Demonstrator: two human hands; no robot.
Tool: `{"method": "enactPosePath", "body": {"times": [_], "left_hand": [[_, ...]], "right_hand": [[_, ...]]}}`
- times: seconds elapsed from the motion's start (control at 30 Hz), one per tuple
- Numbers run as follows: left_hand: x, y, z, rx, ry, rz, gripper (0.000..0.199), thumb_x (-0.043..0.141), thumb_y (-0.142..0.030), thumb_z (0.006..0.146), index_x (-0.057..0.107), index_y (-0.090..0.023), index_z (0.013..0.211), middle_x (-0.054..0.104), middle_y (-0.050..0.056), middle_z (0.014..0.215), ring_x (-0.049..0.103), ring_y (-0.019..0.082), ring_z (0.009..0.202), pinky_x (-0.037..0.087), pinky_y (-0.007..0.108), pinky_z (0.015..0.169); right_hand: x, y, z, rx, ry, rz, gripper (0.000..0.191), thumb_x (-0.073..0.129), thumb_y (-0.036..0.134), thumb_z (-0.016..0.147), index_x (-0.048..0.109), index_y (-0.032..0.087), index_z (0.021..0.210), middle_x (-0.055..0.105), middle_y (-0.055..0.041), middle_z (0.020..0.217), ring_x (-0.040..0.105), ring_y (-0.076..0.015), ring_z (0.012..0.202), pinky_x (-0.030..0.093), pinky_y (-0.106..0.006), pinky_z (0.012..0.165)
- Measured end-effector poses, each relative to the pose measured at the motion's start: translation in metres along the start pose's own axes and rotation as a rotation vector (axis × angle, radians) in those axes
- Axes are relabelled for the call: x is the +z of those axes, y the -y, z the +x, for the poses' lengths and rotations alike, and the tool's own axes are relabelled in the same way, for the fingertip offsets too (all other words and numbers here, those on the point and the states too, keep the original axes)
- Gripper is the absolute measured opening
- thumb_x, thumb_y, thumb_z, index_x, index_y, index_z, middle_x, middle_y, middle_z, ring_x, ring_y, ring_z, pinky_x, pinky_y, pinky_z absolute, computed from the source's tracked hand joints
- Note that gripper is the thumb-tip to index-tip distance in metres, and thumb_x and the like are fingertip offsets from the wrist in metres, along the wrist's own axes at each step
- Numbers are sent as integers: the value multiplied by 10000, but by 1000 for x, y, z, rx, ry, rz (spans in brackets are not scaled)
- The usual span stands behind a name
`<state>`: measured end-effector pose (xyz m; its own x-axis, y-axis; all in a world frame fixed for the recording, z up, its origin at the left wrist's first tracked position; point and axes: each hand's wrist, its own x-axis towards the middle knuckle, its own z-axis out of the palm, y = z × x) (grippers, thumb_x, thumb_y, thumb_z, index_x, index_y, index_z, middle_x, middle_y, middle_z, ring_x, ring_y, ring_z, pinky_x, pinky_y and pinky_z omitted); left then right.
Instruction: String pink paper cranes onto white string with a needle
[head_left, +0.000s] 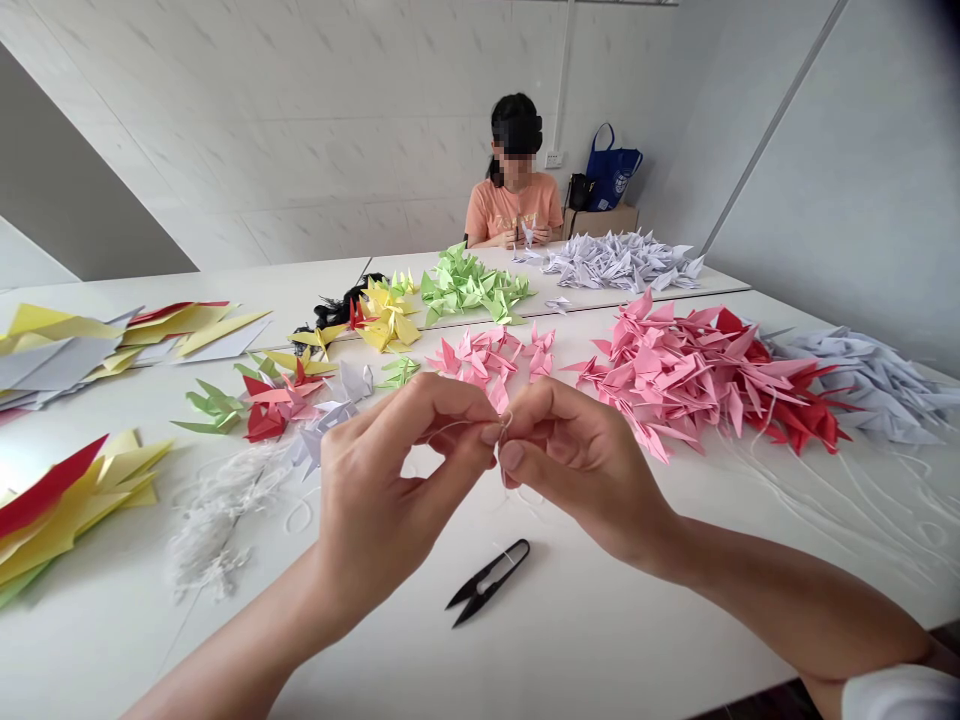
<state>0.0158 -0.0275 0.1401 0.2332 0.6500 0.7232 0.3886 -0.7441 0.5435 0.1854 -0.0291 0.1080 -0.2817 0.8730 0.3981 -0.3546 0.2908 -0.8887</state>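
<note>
White thread (504,425) pinched between thumb and forefinger of left hand (397,490) and right hand (577,465), both curled nearly shut; close pinch holds it steady above white desk (600,640), black thread snips (487,583) below hands.

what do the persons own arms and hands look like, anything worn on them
The left hand and right hand are bare: no gloves, rings or watch show. The left forearm is bare too. A white fabric sleeve shows at the lower edge of the view, at the right forearm.
</note>
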Motion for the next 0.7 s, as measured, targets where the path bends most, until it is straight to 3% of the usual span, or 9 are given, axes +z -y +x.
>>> {"method": "enactPosePath", "body": {"times": [0.7], "left_hand": [[0,3,0,27,-2,-32,191,665,-20,838,641,-209,860,653,-44,730,604,76,608,582,203,558]], "right_hand": [[0,0,-1,12,-18,2,224,843,321,821,650,214,858,662,11,791,665,-130,729,576,-265,694]]}}
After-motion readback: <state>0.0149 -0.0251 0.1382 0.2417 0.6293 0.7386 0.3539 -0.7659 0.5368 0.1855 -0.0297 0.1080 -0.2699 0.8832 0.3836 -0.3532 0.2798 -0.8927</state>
